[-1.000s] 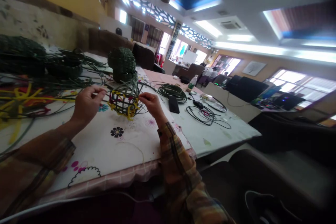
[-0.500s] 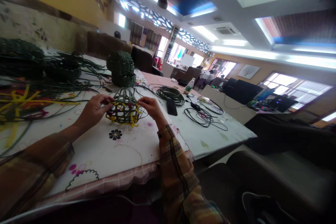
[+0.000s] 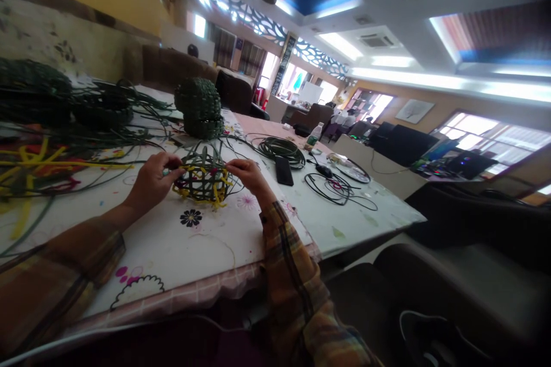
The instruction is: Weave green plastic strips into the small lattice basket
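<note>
A small open-weave basket (image 3: 204,182) of dark green strips with yellow strips round its lower part stands on the white flowered tablecloth (image 3: 172,252). At its left side, my left hand (image 3: 158,179) is closed on the rim, thumb and fingers pinched together. Across from it, my right hand (image 3: 249,173) pinches at the upper right edge of the basket; what lies between the fingertips is too small to make out. Green strips curve up from the basket between the hands. Right behind it stands a densely woven green piece (image 3: 198,106).
Loose green strips (image 3: 146,104) and yellow strips (image 3: 28,163) lie at the left. To the right are a coiled green strip (image 3: 282,149), a black phone (image 3: 283,171), a bottle (image 3: 314,136), a computer mouse (image 3: 323,171) and thin dark loops (image 3: 329,190).
The view has shifted slightly, so the table items at the right appear a little farther right. Both hands remain at the basket in nearly the same pose.
</note>
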Available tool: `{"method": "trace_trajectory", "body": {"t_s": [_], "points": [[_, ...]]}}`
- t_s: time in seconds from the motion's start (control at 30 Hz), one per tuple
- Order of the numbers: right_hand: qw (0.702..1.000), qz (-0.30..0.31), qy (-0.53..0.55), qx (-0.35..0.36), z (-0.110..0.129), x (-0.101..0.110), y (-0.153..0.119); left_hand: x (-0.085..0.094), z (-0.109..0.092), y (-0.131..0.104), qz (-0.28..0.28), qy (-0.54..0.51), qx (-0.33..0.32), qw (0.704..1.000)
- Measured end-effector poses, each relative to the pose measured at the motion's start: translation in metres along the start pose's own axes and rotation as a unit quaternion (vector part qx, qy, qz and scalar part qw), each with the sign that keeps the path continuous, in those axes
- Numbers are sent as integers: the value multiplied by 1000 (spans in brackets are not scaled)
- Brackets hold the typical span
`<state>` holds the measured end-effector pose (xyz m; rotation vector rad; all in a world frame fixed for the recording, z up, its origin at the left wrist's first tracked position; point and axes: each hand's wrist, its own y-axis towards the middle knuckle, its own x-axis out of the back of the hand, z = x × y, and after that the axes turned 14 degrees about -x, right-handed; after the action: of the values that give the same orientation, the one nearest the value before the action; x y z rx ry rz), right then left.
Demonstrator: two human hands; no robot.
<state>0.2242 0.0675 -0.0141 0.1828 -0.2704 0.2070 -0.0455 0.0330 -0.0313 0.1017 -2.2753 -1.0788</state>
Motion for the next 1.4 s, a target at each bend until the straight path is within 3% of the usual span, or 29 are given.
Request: {"method": "trace_trajectory", "body": {"t_s": [0.4, 0.73, 1.0, 1.4], "points": [[998, 58, 21, 32, -10, 2, 3, 1, 6, -9, -13, 18, -31, 999], [997, 67, 21, 32, -7, 0, -3, 5, -7, -12, -14, -37, -22, 999], [996, 77, 22, 41, 1, -2, -9, 5, -16, -14, -21, -17, -87, 996], [997, 74, 12, 29, -1, -2, -11, 3, -20, -13, -47, -26, -132, 990]]}}
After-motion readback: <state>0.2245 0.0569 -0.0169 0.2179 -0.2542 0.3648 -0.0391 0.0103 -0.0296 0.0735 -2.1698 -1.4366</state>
